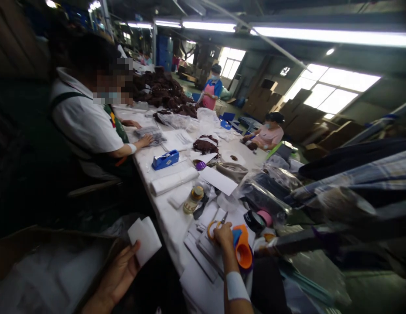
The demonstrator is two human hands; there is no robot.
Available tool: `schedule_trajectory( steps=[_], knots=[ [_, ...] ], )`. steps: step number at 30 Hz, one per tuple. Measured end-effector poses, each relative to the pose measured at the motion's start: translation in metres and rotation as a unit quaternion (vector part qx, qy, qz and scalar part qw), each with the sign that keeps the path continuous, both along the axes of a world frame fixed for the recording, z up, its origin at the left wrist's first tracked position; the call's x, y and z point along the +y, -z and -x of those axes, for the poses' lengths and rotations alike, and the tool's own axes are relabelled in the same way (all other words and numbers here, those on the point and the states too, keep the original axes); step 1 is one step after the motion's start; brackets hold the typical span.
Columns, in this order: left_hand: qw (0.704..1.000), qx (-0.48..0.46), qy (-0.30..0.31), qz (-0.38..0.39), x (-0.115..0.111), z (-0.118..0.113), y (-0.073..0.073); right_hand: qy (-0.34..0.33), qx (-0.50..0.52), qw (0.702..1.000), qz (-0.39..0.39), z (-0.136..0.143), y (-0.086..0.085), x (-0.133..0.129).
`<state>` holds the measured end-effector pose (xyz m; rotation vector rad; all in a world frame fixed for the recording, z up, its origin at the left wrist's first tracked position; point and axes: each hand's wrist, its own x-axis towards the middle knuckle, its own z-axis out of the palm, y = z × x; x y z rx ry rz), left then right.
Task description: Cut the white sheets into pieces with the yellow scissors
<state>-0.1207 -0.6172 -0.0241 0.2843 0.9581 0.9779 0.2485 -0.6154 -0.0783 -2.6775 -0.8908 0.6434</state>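
My left hand point(122, 266) is closed around a small folded white paper point(145, 242), with the thumb on its near face. It is held in the air left of the table edge. My right hand point(225, 235) is closed on the handle of a pair of scissors point(210, 230) with orange-yellow grips. The blades point away over white papers point(206, 218) and flat grey pieces on the table. Just right of that hand stands an orange tape dispenser point(243, 253). A glass jar point(192, 200) with a yellowish lid stands beyond the scissors.
A white-covered table point(170, 222) runs away from me, bearing a blue tape dispenser point(165, 160), a white roll point(174, 180) and dark brown garments point(163, 89). A co-worker point(91, 117) handles a bagged item at left; two others work farther off. An open box point(59, 248) lies lower left.
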Motion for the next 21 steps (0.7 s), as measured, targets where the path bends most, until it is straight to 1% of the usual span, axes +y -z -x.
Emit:
schedule_trajectory(
  steps=[3,8,13,15,16,17,18,19,20,21],
  knots=[
    [0.999,-0.031,-0.019,0.000,0.000,0.001,0.001,0.023,-0.015,1.000,0.009,0.008,-0.005,0.003],
    [0.995,-0.071,-0.060,0.020,-0.001,0.010,0.008,0.040,-0.001,0.998,-0.041,0.022,-0.016,-0.001],
    [0.991,-0.099,-0.083,0.026,-0.001,0.022,0.016,0.075,0.078,0.990,-0.096,0.022,-0.030,-0.012],
    [0.990,-0.103,-0.093,0.028,0.000,0.025,0.018,0.081,0.116,0.982,-0.124,0.031,-0.036,-0.022],
    [0.989,-0.105,-0.096,0.028,0.001,0.026,0.018,0.076,0.140,0.976,-0.151,0.040,-0.039,-0.029],
    [0.989,-0.108,-0.098,0.028,0.002,0.027,0.018,0.065,0.177,0.964,-0.187,0.052,-0.040,-0.038],
    [0.988,-0.112,-0.099,0.027,0.003,0.027,0.018,0.048,0.228,0.946,-0.226,0.068,-0.041,-0.048],
    [0.988,-0.115,-0.098,0.028,0.004,0.027,0.017,0.026,0.310,0.907,-0.282,0.086,-0.042,-0.058],
    [0.988,-0.118,-0.097,0.029,0.005,0.026,0.017,0.006,0.408,0.857,-0.314,0.105,-0.041,-0.069],
    [0.988,-0.118,-0.096,0.031,0.007,0.025,0.016,-0.016,0.508,0.798,-0.326,0.125,-0.041,-0.078]
  ],
)
